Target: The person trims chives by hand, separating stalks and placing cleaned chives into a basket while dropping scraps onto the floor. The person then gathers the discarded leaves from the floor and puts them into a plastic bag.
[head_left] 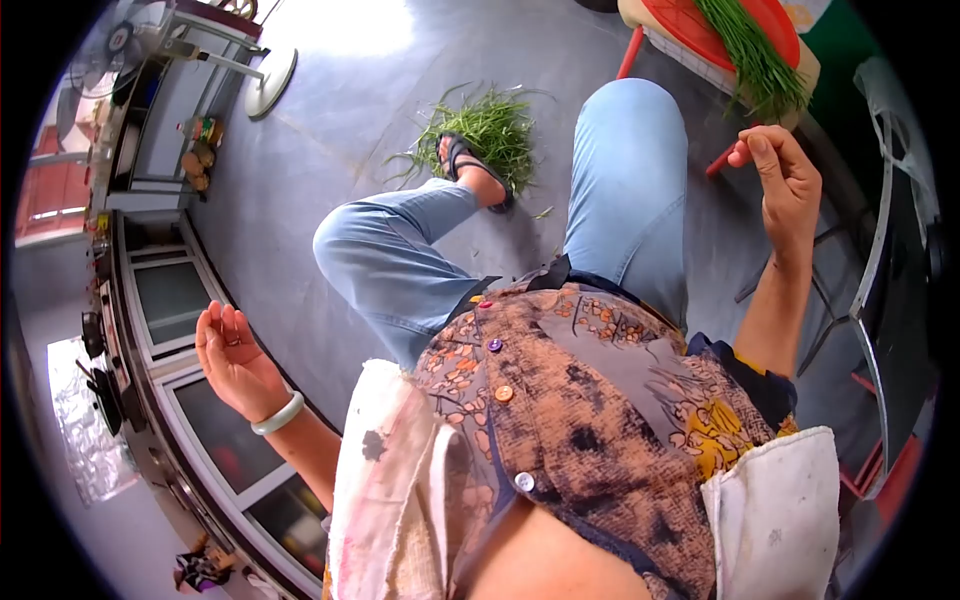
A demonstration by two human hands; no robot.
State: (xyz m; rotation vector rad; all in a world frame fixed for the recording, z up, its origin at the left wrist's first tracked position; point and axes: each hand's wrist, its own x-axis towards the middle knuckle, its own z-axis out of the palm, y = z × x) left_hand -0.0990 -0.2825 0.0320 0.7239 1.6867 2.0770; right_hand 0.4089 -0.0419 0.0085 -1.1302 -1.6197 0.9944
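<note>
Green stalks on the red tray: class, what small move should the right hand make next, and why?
Probably reach for the green stalks: the right hand is close to their near ends, while the left hand is open, well away from them.

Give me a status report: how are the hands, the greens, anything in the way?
Left hand open, right hand curled, nothing visible in either. Green stalks on red tray. Sandalled foot overlapping loose greens on floor.

One wide head view looks steeply down from just above the shirt (590,420), past the legs (630,170) to the floor (350,120).
</note>
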